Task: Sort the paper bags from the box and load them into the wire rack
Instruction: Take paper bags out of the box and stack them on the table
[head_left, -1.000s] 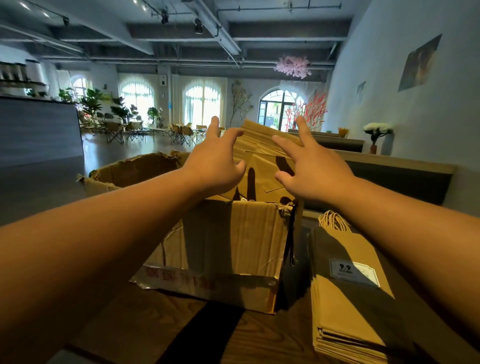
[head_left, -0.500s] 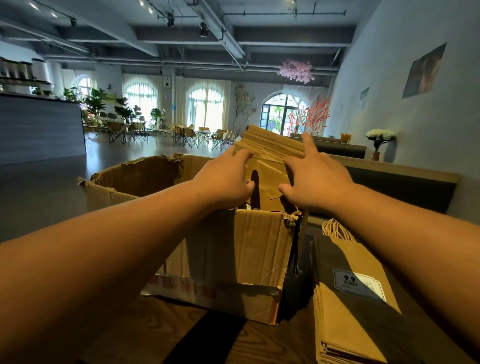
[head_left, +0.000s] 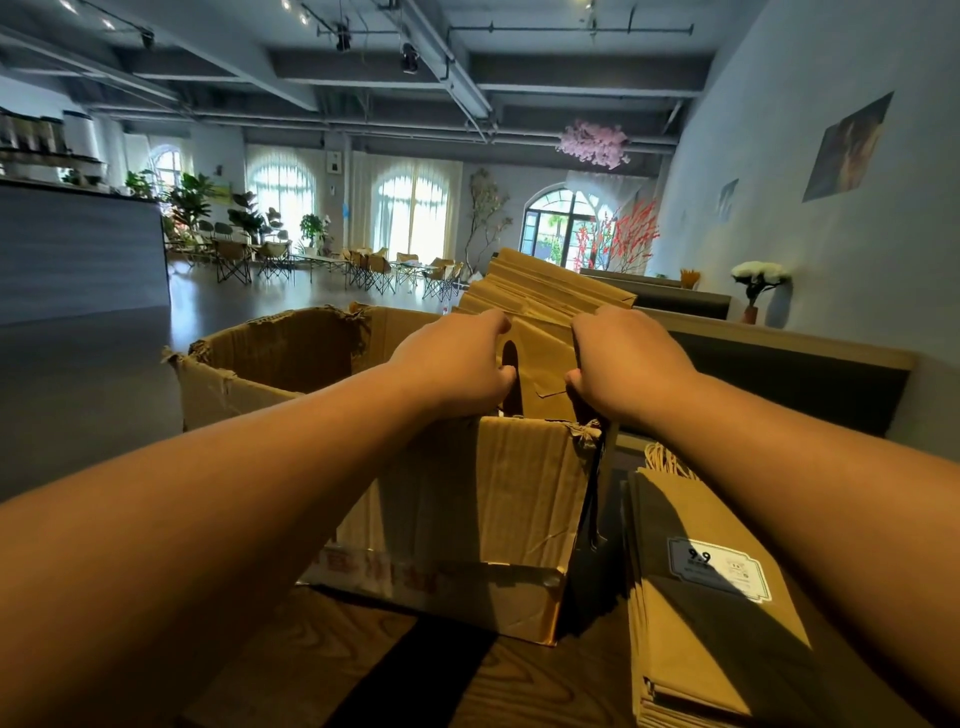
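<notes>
We have both hands in the right end of the cardboard box, working on the bundle of paper bags that stands upright there and sticks up above the rim. Our left hand has its fingers curled round the near left part of the bundle, and our right hand is curled round the near right part, thumbs toward us. So the 2 hands pinch a slice of bags off the front of the bundle.

To do this well, we judge it best to separate a modest slice cleanly, keep the bags squared between both hands, and lift straight up so the bottoms clear the box wall. The near right corner of the box is torn and frayed, and paper could catch on it. The left part of the box looks hollow, so the bundle may slump that way once we loosen it.

On the wooden table, just right of the box, lies a flat stack of bags with a 9.9 price label on top; we should keep the piles apart. The wire rack is not in view.
</notes>
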